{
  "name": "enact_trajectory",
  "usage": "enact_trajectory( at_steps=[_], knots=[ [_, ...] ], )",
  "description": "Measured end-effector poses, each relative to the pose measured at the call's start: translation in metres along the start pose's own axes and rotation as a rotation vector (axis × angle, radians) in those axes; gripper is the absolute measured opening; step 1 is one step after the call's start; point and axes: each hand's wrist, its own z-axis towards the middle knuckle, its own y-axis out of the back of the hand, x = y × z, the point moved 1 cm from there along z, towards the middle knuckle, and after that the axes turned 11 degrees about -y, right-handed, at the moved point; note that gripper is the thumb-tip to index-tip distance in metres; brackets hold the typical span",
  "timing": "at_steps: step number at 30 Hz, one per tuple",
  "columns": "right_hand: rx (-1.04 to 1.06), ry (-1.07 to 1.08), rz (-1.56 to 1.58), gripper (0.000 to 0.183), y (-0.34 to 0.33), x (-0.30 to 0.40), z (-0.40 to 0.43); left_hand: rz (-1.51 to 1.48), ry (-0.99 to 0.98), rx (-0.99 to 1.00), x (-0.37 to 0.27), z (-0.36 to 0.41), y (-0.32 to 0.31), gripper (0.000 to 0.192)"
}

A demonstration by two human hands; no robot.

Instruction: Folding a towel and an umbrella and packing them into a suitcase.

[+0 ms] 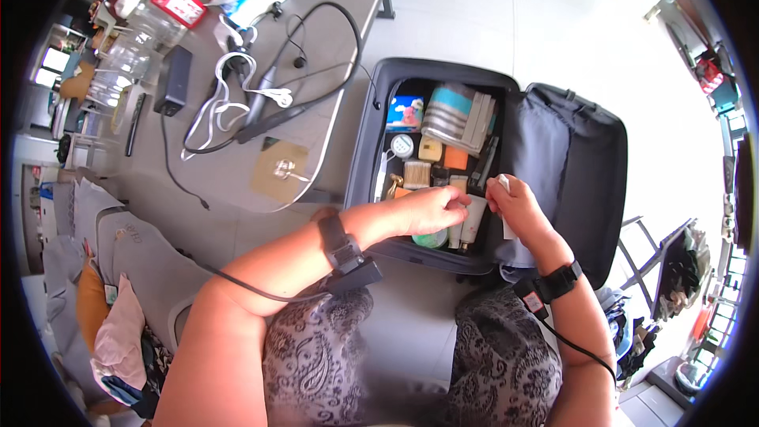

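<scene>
An unfolded black suitcase (363, 130) lies before me on the floor. My left hand (436, 209) hovers over its packed half, fingers loosely bent and apart, close to a white squeeze tube (473, 219). A slim white item (507, 231) is gripped in my right hand (514, 196), near the hinge; my fingers cover much of it. Around my hands are a tub of cotton swabs (417, 174), an orange box (456, 158), a cream-coloured bottle (430, 148), a green round container (430, 239) and a striped folded towel (452, 108).
On the left, a grey table (231, 190) bears a neckband earphone set (356, 29), white wired earphones (281, 96), a black power adapter (173, 80) and a tissue pack (258, 0). The suitcase's lined lid (593, 184) lies folded out right. A grey sofa (142, 255) holds cushions.
</scene>
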Motion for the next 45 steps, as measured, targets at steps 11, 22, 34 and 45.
enact_trajectory(
  at_steps=[11, 22, 34, 45],
  knots=[
    [-0.141, 0.175, 0.022, 0.025, 0.069, 0.098, -0.172, 0.029, -0.272, -0.091, -0.150, -0.091, 0.013, 0.033],
    [-0.173, 0.157, 0.042, 0.024, 0.030, 0.105, -0.243, -0.381, -0.263, -0.286, -0.170, -0.136, -0.044, 0.032],
    [-0.197, 0.076, 0.151, 0.021, 0.039, 0.063, -0.237, -0.213, -0.221, -0.369, -0.140, -0.118, -0.041, 0.033],
    [-0.615, -0.122, 0.829, 0.024, 0.164, -0.207, -0.238, -0.158, -0.167, -0.349, -0.143, -0.108, -0.054, 0.030]
  ],
)
